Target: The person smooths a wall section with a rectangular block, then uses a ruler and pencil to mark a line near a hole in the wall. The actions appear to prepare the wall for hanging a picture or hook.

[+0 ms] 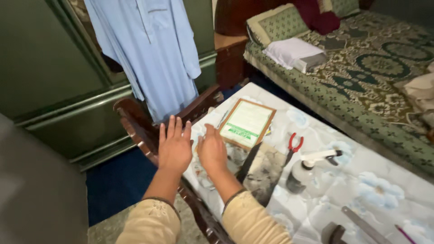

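Note:
My left hand [174,145] is raised flat with fingers spread, holding nothing, above the dark wooden chair frame [135,122]. Beside it my right hand [211,151] hovers over the table edge, fingers loosely extended and empty. Just beyond my right hand lies a wooden-framed picture [247,123] with a green and white sheet inside. A dark grey cloth [264,169] lies to the right of my right forearm.
On the floral-covered table [361,199] are red-handled pliers [294,147], a white spray bottle [309,169] and a metal ruler [364,225]. A light blue garment [153,49] hangs on a green cabinet [49,77]. A patterned green bed [361,63] holds folded white cloth [294,52].

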